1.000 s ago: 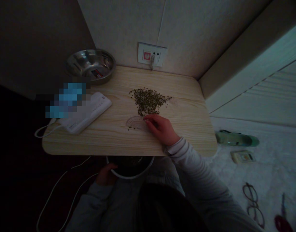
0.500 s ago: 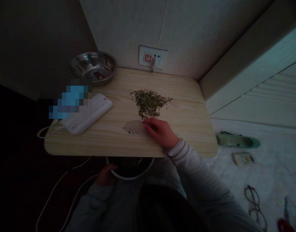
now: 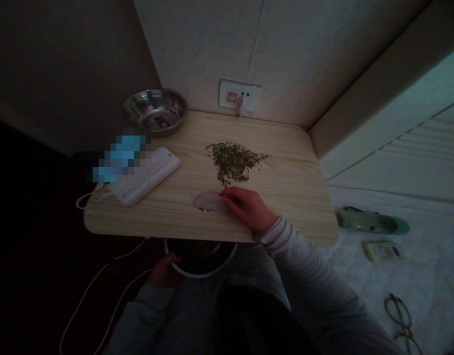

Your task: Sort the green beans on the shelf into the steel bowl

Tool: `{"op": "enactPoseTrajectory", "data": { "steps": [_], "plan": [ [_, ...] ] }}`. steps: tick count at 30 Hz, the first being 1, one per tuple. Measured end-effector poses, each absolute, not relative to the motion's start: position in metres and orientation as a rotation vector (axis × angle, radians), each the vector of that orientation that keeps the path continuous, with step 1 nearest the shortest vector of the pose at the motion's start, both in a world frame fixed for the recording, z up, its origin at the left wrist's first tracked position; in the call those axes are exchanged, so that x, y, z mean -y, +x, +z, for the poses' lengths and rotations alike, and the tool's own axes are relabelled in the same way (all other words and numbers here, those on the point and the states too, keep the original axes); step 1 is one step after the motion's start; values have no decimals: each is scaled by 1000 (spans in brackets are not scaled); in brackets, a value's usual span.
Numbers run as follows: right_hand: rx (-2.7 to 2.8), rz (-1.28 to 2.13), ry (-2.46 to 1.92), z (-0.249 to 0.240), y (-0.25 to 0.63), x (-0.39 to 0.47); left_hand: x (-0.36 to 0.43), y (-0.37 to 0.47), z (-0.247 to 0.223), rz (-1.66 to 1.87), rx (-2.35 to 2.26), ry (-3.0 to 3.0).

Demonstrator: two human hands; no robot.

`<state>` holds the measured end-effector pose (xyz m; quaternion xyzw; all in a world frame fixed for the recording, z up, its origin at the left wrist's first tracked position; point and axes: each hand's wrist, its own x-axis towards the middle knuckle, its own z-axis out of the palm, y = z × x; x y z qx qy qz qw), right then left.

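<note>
Right hand (image 3: 251, 209) pinching a clear protractor (image 3: 205, 200) on the table (image 3: 289, 197), just below a pile of small seeds (image 3: 234, 160).
The right thumb and fingertips grasp the protractor's right end; its curved edge faces the pile, and a few loose seeds lie along its lower edge. Under the table's front edge, the left hand (image 3: 165, 272) grips a white-rimmed bowl (image 3: 204, 274), thumb over the rim, the other fingers too dark to make out; the bowl sits at the person's lap, its contents too dim to tell. At the table's left stand a steel bowl (image 3: 153, 117) in the back corner and, nearer, a white power strip (image 3: 153, 175). A wall socket (image 3: 234, 96) is behind the pile.
</note>
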<state>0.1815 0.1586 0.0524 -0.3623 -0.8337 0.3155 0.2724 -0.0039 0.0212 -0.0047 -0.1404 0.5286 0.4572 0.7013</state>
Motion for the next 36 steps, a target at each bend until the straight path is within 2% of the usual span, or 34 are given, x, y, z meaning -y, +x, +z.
{"op": "enactPoseTrajectory", "data": {
  "steps": [36],
  "plan": [
    [2243,1074,-894,50,175,-145,-3,-6,-9,1106,-1221,-269]
  ]
}}
